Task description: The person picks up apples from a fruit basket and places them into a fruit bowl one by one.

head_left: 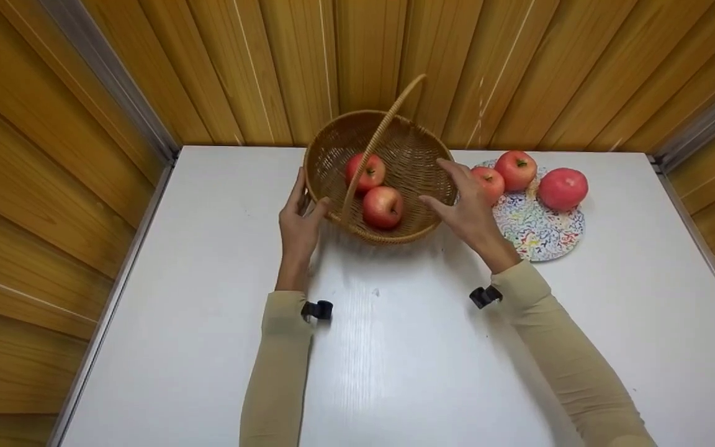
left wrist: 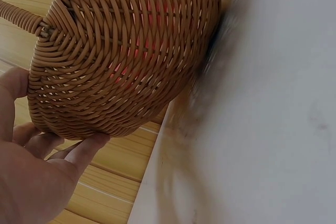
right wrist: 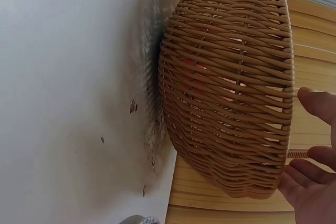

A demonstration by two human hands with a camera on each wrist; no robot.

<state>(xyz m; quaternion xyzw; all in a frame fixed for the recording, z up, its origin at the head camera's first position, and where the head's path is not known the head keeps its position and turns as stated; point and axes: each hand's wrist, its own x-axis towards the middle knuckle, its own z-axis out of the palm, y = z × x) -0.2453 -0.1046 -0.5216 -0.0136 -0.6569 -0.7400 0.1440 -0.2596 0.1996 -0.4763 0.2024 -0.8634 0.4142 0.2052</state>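
A brown wicker basket (head_left: 422,143) with a tall arched handle (head_left: 395,108) is at the back of the white table. Inside it lie two red apples (head_left: 383,207), side by side. My left hand (head_left: 298,226) grips the basket's left side, thumb at the rim and fingers against the outer weave; the left wrist view shows this hold (left wrist: 47,166). At the opposite side my right hand (head_left: 472,208) is spread, thumb and fingers apart around the rim. In the right wrist view, its fingertips (right wrist: 294,179) are close to the weave; whether they touch is unclear.
To the right of the basket, a round plate with a multicoloured pattern (head_left: 537,233) bears three red apples (head_left: 563,189), one partly hidden by my right hand. Wood-patterned walls (head_left: 370,49) rise behind the table (head_left: 370,347) and along both sides.
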